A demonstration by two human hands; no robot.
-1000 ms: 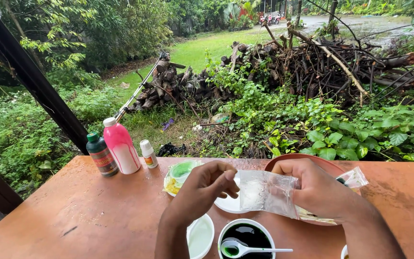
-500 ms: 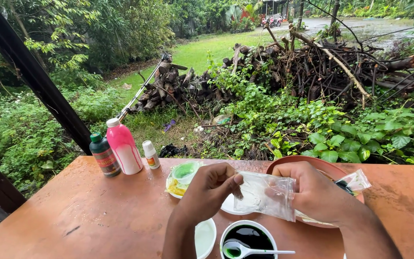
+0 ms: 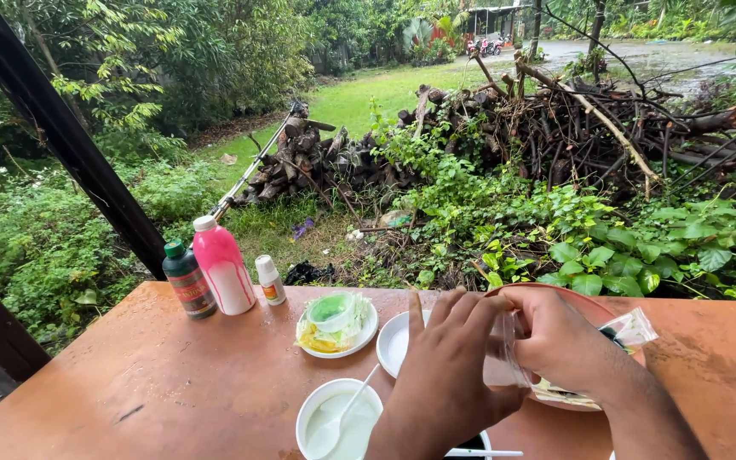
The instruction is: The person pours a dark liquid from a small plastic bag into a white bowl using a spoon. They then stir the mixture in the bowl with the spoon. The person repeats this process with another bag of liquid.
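Observation:
My left hand (image 3: 449,366) and my right hand (image 3: 560,341) meet over the table, both pinching a small clear plastic bag (image 3: 504,362) that is mostly hidden between them. Under the hands sits a white saucer (image 3: 393,341) and a reddish-brown plate (image 3: 594,302). Near my left forearm a white bowl of white liquid (image 3: 338,417) holds a white spoon. A dark bowl with a spoon (image 3: 483,450) peeks out at the bottom edge.
A white plate (image 3: 334,328) carries a green cup on crumpled wrapping. At the table's back left stand a dark green-capped bottle (image 3: 187,281), a pink bottle (image 3: 223,266) and a small white bottle (image 3: 270,281). Another clear packet (image 3: 636,328) lies right. Beyond the orange table (image 3: 155,383) are plants and piled logs.
The hands have closed together on the bag, which is now bunched and mostly hidden. The view has tilted, so the bowl of white liquid shows more and the dark bowl less.

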